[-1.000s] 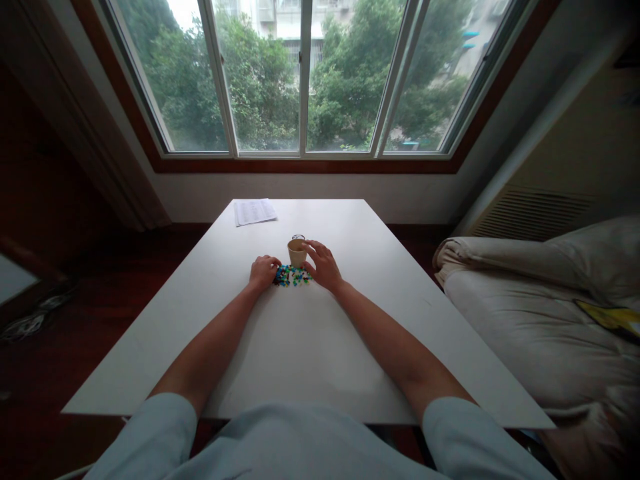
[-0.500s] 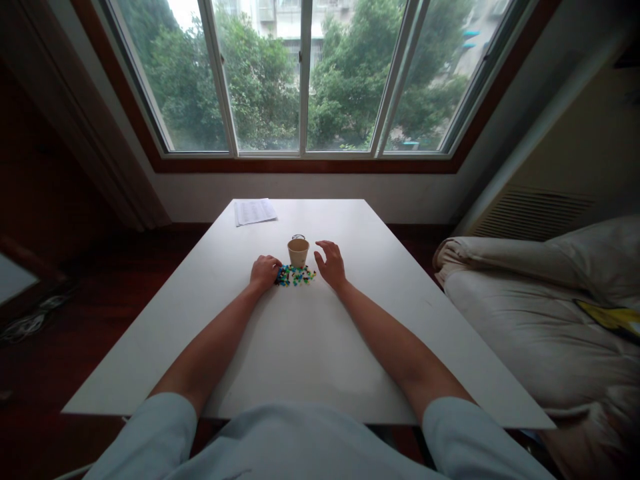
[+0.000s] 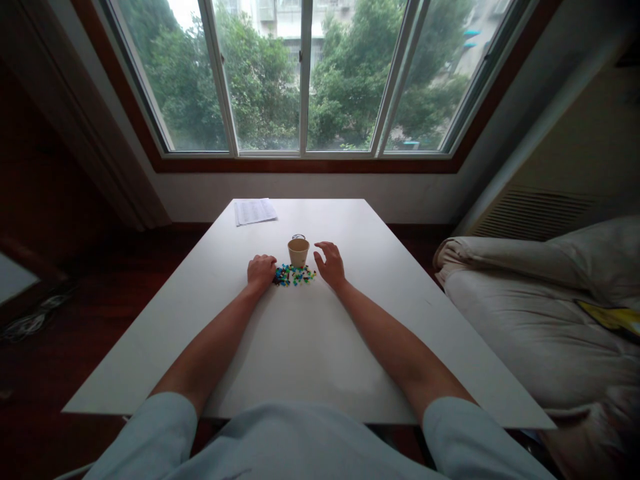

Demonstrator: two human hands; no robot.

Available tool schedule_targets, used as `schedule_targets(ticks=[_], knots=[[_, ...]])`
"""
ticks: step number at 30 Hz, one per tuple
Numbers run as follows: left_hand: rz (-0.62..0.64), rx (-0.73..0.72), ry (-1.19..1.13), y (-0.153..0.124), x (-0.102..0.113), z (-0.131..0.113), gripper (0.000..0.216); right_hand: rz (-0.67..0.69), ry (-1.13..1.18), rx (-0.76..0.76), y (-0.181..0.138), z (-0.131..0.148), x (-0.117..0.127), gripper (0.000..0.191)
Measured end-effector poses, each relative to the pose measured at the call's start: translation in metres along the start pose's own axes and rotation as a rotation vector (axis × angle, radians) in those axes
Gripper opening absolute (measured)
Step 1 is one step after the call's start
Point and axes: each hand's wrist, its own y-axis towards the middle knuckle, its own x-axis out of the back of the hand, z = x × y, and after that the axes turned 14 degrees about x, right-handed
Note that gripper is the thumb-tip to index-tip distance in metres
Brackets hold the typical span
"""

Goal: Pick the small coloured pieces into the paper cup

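A tan paper cup (image 3: 299, 255) stands upright on the white table (image 3: 310, 353). In front of it lies a loose spread of small blue, green, yellow and dark pieces (image 3: 295, 275), too small to name for certain. My left hand (image 3: 261, 272) rests at the left edge of these pieces, its fingers curled together. Whatever its fingertips pinch, if anything, is hidden. To the right of the cup is my right hand (image 3: 330, 263), with thumb and fingers apart and nothing between them. It does not grip the cup.
Sheets of printed paper (image 3: 255, 211) lie at the far left corner of the table. A thin dark loop (image 3: 299, 237) shows just behind the cup. Beyond the table's right edge is a padded beige seat (image 3: 490, 320); a window (image 3: 300, 80) is ahead.
My left hand has shifted slightly to the left, uncovering a little more of the pieces. My right hand and the cup look almost unmoved.
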Motion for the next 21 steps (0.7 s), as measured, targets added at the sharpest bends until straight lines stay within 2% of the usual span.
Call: schedule_targets(ticks=[7,21], knots=[[0.003,0.013,0.079,-0.005,0.009,-0.007,0.027,-0.016,0.038,-0.011,-0.002,-0.003,-0.004,0.032],[-0.033,0.075,0.012,0.002,0.003,0.005,0.016,-0.004,0.065,-0.066,-0.004,-0.006,-0.004,0.03]])
